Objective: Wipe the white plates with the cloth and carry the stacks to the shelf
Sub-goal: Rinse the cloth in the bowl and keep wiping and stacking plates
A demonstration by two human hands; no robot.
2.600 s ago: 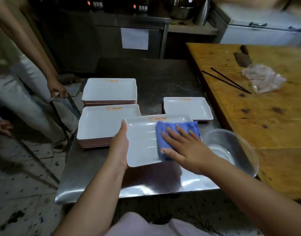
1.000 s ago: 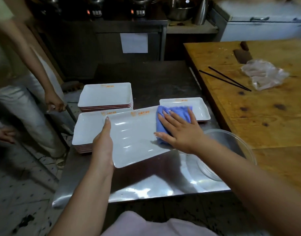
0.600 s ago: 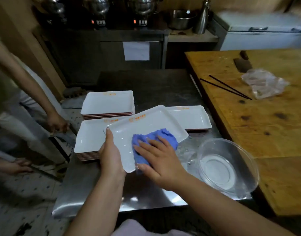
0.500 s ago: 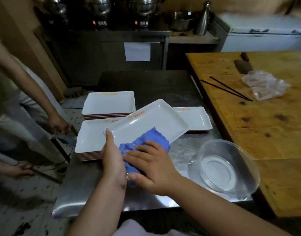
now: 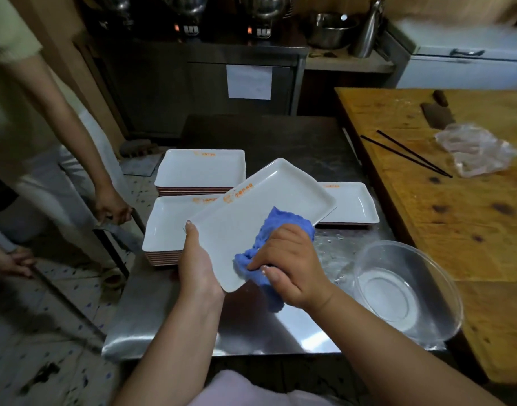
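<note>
Wiping is where we judge ourselves to be, with the carrying not yet begun. Our left hand grips the near left edge of one white plate, fingers under it and the thumb laid along the rim, so the plate is lifted and tilted above the steel bench, its far corner raised. Our right hand is curled round the bunched blue cloth and presses it on the plate's near right corner; part of the cloth hangs over that edge below the hand.

Two stacks of plates stand on the bench beyond our left hand, one behind the other, and the near stack sits partly under the held plate. A low pile lies to the right, behind the raised corner. We cannot tell which piles are already wiped. No shelf shows itself to us, so every stack still has to be carried.

A clear bowl rests at the bench's right edge, just beside our right wrist. Another person's hand grips a bar at the left, well apart from our grip.
</note>
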